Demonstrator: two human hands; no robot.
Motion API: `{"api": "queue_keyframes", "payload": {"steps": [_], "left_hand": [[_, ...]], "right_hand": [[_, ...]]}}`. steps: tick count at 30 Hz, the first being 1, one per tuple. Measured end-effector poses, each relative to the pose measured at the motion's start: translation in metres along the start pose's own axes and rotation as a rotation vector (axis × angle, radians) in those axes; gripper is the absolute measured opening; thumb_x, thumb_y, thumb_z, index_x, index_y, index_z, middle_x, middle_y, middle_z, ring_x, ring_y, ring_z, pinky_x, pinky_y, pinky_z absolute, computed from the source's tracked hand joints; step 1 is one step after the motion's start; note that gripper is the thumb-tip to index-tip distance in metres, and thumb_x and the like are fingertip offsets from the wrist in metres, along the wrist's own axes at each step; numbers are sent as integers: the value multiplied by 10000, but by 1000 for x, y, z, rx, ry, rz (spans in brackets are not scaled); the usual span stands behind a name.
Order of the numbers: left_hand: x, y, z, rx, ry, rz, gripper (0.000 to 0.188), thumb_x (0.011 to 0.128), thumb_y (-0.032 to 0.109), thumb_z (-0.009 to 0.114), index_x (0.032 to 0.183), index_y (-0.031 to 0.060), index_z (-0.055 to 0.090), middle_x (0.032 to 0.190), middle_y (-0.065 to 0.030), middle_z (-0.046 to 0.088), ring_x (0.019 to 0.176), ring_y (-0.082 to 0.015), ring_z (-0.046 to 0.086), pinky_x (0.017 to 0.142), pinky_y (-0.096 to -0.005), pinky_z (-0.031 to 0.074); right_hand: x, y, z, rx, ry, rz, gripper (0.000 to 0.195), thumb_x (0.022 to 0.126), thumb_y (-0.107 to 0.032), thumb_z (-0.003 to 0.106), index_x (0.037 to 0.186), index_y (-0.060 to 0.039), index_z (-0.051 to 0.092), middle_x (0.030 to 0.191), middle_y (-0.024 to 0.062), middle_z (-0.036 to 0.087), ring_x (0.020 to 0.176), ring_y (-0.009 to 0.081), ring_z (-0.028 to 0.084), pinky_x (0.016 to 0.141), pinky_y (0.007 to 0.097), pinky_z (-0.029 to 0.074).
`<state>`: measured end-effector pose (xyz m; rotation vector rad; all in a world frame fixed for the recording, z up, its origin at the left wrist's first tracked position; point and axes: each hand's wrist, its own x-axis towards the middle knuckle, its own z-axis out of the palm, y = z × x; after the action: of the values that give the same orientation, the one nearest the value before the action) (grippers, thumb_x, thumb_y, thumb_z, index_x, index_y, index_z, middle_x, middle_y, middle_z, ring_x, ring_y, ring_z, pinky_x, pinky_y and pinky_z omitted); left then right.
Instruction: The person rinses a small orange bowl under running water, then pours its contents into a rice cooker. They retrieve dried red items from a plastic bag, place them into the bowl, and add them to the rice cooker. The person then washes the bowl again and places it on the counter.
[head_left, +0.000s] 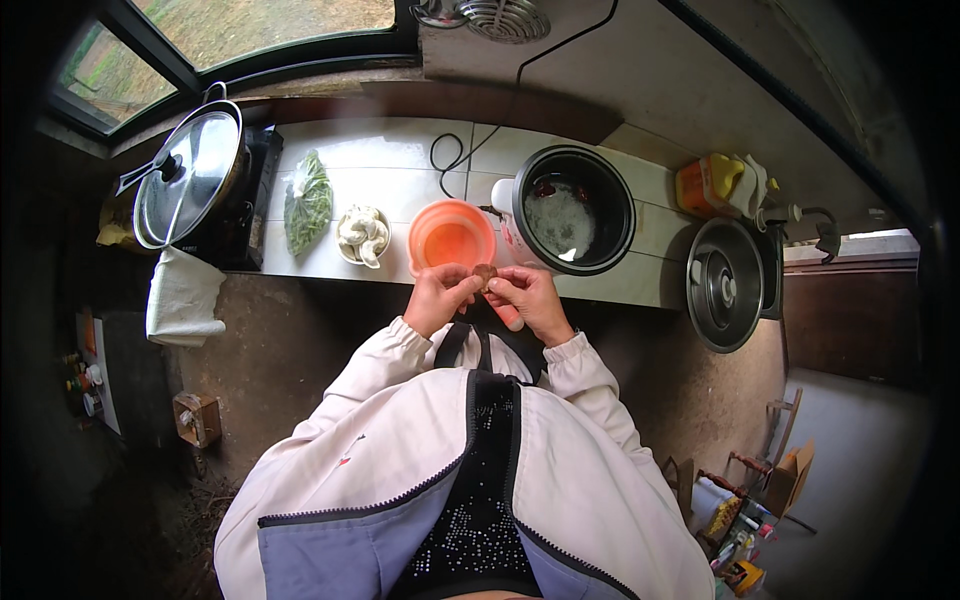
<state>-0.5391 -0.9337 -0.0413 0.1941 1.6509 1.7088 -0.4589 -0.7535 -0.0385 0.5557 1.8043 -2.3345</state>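
Note:
My left hand and my right hand meet at the counter's front edge, pinching a small brown piece of food between their fingertips; its kind is unclear. Just behind them is an orange plastic ladle-like bowl with liquid inside, its handle passing beneath my right hand. To the right stands an open cooker pot holding water, whitish contents and a few dark red pieces. A white bowl of pale, curved food pieces stands left of the orange bowl, beside a plastic bag of green vegetables.
At the left, a lidded pan sits on a stove, with a white cloth hanging near it. A metal basin and an orange-yellow container are at the right. A black cord crosses the tiled counter.

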Motion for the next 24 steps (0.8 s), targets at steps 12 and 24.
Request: {"api": "queue_keyframes", "payload": {"steps": [12, 24], "left_hand": [[1, -4, -13, -587, -196, -353, 167, 942, 166, 632, 993, 10, 664, 760, -27, 608, 639, -110, 545, 584, -230, 444], [7, -6, -6, -579, -63, -365, 407, 1016, 445, 469, 925, 75, 612, 770, -35, 617, 673, -129, 590, 605, -267, 480]], "right_hand": [[-2, 5, -4, 478, -97, 215, 216, 934, -96, 632, 1108, 31, 649, 908, 50, 694, 755, 89, 677, 703, 204, 593], [-13, -30, -22, -30, 452, -361, 208, 915, -120, 669, 1050, 39, 671, 880, 54, 688, 749, 109, 640, 704, 253, 525]]}}
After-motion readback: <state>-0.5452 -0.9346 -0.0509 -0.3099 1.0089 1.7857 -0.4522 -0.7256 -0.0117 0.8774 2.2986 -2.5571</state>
